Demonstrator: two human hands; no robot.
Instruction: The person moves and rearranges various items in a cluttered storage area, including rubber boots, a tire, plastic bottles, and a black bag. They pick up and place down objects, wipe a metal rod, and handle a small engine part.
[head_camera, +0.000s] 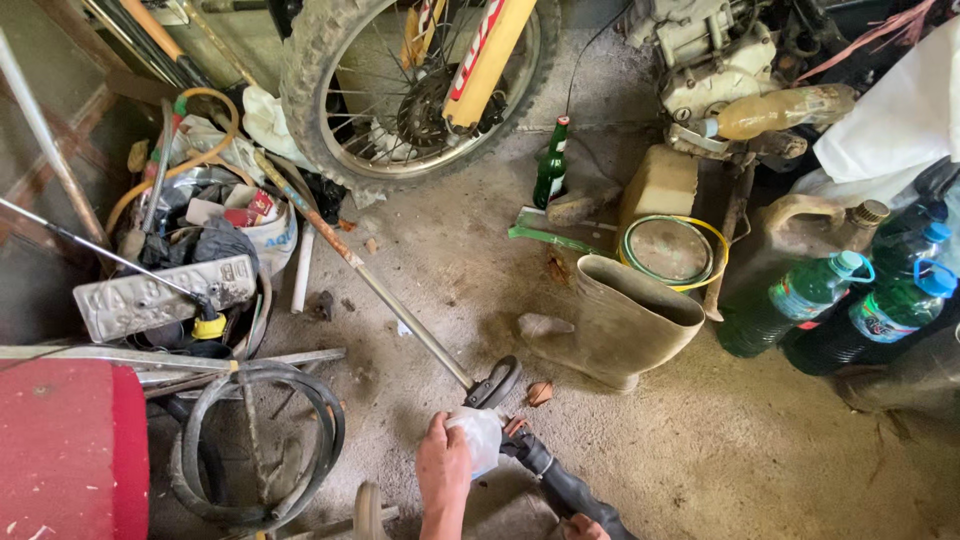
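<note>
A dusty concrete floor (700, 460) is filling the view, crowded with clutter. At the top a knobbly motorbike wheel (400, 90) is standing upright, with a yellow fork leg (490, 50) running down across its spokes. To the right an engine (720, 60) is sitting among hoses, with white cloth (900, 120) hanging beside it. A red seat (70, 450) is filling the lower left corner, and just beside it a black hose coil (255, 450) is lying flat. Right of centre a tan rubber boot (615, 320) is lying on its side, its open top pointing up-right. Behind it a round tin (670, 250) is resting on the floor, and green plastic bottles (800, 300) are leaning together at the right edge. A green glass bottle (551, 165) is standing upright below the wheel.

A long trimmer shaft (380, 290) is running diagonally from the junk pile at upper left down to the bottom centre, where it is ending at a black guard (497, 382). The left hand (443, 468) is gripping a white tank (478, 438) on the trimmer, fingers wrapped round it. The right hand (580, 527) is barely showing at the bottom edge, on a black handle (560, 485); whether it is clamped there I cannot tell. The hands are apart.
</note>
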